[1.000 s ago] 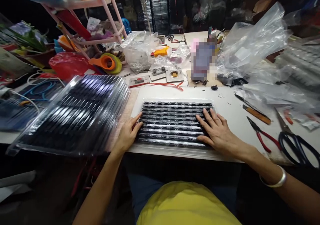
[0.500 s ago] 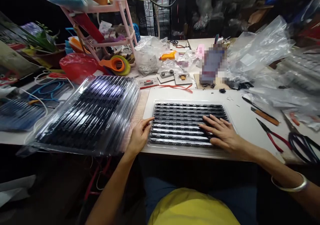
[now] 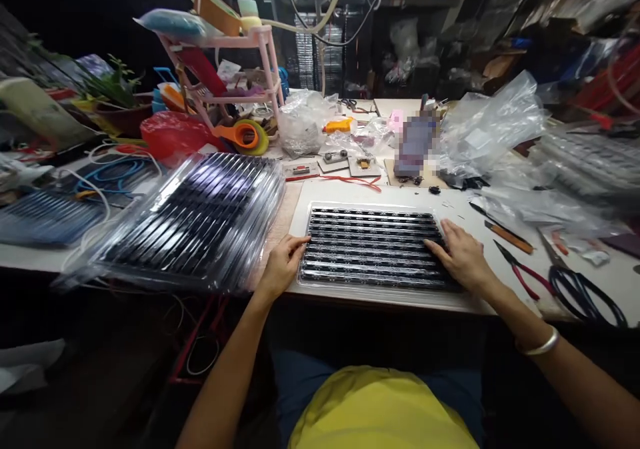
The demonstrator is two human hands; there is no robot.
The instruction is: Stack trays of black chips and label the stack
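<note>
While pliers (image 3: pixel 513 260) lie nearby, left hand (image 3: pixel 280 266) pinches the tray (image 3: pixel 375 206), right hand (image 3: pixel 466 254) spread.

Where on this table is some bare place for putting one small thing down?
Narrow patches: between the tray and the red strap; between the right hand and the pliers. Crowded: left, under the plastic stack; back, under plastic bags.

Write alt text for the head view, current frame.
A person's left hand and right hand are at opposite ends of a clear tray holding rows of black strips on a white worktop. A stack of similar trays lies to the left; red-handled pliers and dark-handled scissors lie to the right.
</note>
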